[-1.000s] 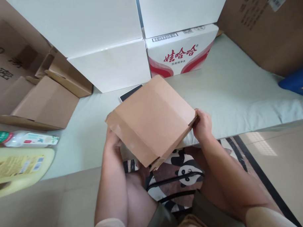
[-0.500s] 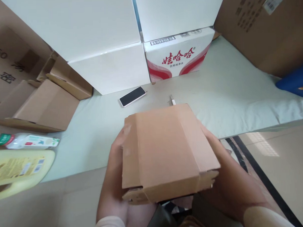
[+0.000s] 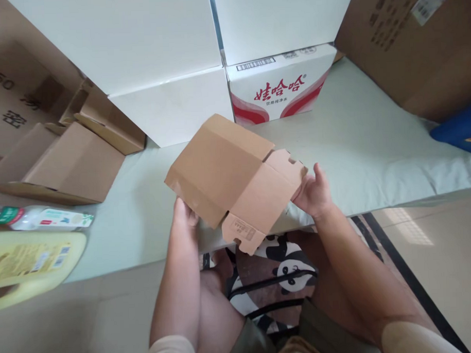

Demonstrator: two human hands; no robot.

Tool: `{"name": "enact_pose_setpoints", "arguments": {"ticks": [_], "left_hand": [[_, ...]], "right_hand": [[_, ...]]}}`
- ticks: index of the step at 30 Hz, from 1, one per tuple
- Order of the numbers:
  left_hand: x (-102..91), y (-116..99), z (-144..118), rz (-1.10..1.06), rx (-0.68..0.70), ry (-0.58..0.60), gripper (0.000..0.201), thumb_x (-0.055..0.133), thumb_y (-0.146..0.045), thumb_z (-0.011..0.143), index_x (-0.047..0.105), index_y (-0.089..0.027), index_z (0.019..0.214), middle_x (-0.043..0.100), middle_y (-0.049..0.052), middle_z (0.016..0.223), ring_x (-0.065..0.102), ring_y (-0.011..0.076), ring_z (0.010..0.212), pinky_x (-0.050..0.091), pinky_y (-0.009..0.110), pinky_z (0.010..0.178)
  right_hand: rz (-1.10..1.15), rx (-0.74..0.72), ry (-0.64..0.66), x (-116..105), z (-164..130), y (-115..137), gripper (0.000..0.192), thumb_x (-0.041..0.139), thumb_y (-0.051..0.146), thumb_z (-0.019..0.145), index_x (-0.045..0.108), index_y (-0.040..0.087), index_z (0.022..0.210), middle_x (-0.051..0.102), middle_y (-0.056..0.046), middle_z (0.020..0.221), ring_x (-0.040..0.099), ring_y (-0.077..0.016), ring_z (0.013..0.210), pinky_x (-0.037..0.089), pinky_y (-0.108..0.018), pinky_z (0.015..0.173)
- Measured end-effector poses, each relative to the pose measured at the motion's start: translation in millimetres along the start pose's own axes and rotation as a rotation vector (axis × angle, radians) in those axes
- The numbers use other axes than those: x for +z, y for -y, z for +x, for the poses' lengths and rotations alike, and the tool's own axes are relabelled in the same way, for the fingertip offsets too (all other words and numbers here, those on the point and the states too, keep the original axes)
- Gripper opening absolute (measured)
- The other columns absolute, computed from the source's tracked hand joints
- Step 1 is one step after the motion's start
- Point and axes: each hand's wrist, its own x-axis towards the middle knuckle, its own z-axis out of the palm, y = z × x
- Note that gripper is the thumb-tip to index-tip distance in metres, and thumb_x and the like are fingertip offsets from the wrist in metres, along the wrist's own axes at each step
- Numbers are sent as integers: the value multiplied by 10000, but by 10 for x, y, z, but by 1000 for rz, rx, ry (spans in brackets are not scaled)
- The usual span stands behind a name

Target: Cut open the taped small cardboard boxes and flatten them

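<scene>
- The left hand point(image 3: 184, 215) holds the small brown carton point(image 3: 230, 174) from underneath at its lower left edge — the fingers are mostly hidden behind the cardboard, closed on it.
- The right hand point(image 3: 314, 194) grips the carton's right end, fingers curled round the notched flap point(image 3: 287, 167) there.
- The carton is lifted clear of the surface, tilted, above the near edge of the pale green bed point(image 3: 373, 141); one end stands open with a printed tab point(image 3: 243, 233) hanging at the bottom.
- Behind it, on the bed, stand stacked white boxes point(image 3: 146, 61) and a white case with red lettering point(image 3: 280, 85).
- To the left lie flattened brown cartons point(image 3: 70, 161), a clear bottle point(image 3: 47, 219) on its side, and a yellow jug point(image 3: 30, 258).
- A large brown box point(image 3: 416, 46) and something blue point(image 3: 460, 127) sit at the right.
- Below the hands — a panda-print stool point(image 3: 288, 265) between the person's knees.
</scene>
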Motion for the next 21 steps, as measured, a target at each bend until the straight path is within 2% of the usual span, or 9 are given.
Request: {"name": "enact_pose_setpoints", "arguments": {"ticks": [3, 6, 8, 10, 13, 17, 21], "left_hand": [[-3, -42, -11, -88, -22, -66, 141, 607, -301, 876, 701, -198, 858, 758, 46, 799, 736, 210, 760, 632, 323, 723], [17, -60, -57, -153, 58, -88, 236, 540, -364, 901, 708, -201, 931, 774, 63, 920, 747, 244, 945, 625, 372, 834], [26, -50, -65, -144, 104, -65, 305, 562, -461, 893, 705, -207, 983, 774, 82, 1011, 731, 279, 1051, 617, 404, 872], [30, -20, -51, -103, 113, -52, 316, 669, -471, 837, 701, -205, 1004, 771, 98, 1058, 722, 299, 1084, 616, 402, 881], [34, 40, -20, -72, 129, -62, 317, 794, -352, 748, 693, -202, 1008, 774, 94, 1054, 732, 284, 1055, 616, 373, 891], [62, 74, -30, -89, 94, -21, 329, 793, -325, 751, 682, -202, 1036, 779, 82, 1030, 749, 265, 1017, 616, 364, 883], [111, 12, -119, -121, -45, -25, 203, 668, -336, 855, 679, -192, 998, 772, 60, 873, 750, 191, 739, 601, 271, 640]], "right_hand": [[-65, -33, -5, 52, -16, -104, 598, 824, 623, 574, 662, 266, 1026, 763, -47, 1013, 718, -249, 906, 592, -376, 725], [-152, -33, -89, 56, 8, -211, 489, 869, 487, 569, 644, 248, 932, 743, -24, 882, 676, -195, 746, 558, -311, 612], [-195, -43, -138, 35, 32, -250, 448, 848, 484, 595, 626, 238, 897, 693, 2, 769, 596, -150, 615, 468, -264, 487], [-239, -60, -161, 15, 37, -262, 437, 834, 495, 611, 613, 234, 884, 635, 27, 693, 499, -117, 523, 353, -243, 402], [-302, -84, -146, 15, -27, -269, 419, 802, 560, 654, 601, 238, 830, 570, 38, 631, 415, -100, 468, 277, -250, 368], [-343, -61, -77, 57, -213, -276, 417, 846, 565, 610, 616, 246, 747, 582, 8, 625, 427, -114, 460, 309, -287, 372], [-371, -53, -123, -19, -438, -139, 420, 820, 580, 628, 569, 250, 692, 489, 33, 540, 285, -81, 398, 231, -294, 362]]}}
